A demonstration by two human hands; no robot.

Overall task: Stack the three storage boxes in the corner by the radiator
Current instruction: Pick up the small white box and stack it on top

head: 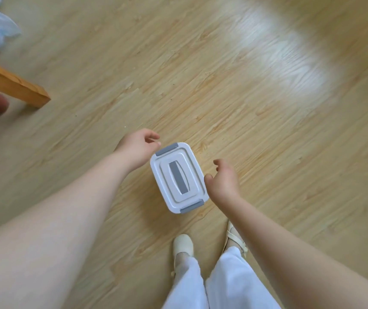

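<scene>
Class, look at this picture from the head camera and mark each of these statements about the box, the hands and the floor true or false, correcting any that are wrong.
1. The storage box sits on the wooden floor with its lid on. True.
2. The left hand grips the grey handle on the lid. False: it is beside the box near its far corner, fingers open, and the handle is untouched.
3. The right hand is beside the box, holding nothing. True.
4. Three boxes are stacked together here. False: only one box is in view.
5. A wooden furniture leg stands on the floor to the left. True.
6. The box's end clips are red. False: they are grey.
</scene>
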